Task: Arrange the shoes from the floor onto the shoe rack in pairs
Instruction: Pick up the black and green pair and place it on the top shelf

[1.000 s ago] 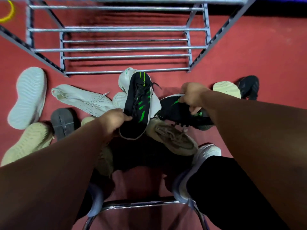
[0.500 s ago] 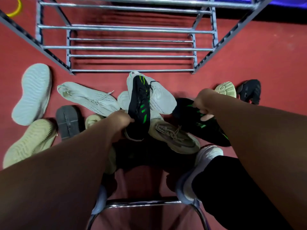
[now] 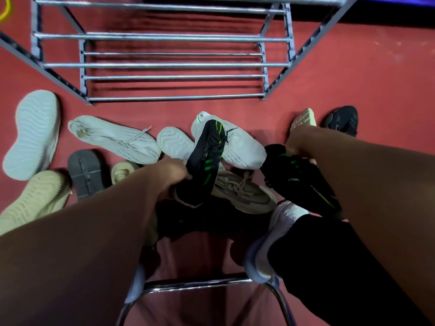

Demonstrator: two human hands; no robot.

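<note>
My left grip (image 3: 173,172) is clamped round the near end of a striped shoe (image 3: 204,161) — black with green bars — held off the floor (image 3: 376,78), its far end pointing at the rack (image 3: 164,65). My right grip (image 3: 299,143) is curled tight on the second striped shoe (image 3: 301,180), same black and green; I hold it at its upper end and the rest slants down beside my right leg. I cannot tell which end of it I have.

The rack stands at the far side of the floor, bare bars on every tier I can see. The other shoes lie loose on the floor in front of its front rail. Under the lifted shoe is a white shoe (image 3: 242,147), with a tan shoe (image 3: 244,194) nearer me and touching it. A small white sole (image 3: 175,143) sits just left of those, then a white knit shoe (image 3: 113,137) lying across. By the rack's left front corner a pale sole (image 3: 33,132) faces up; nearer me are a beige sole (image 3: 35,201) and a grey sole (image 3: 86,172), side by side. Beyond my right wrist — toward the rack's right front corner — a cream sole (image 3: 303,117) lies just beside a dark shoe (image 3: 343,121).
</note>
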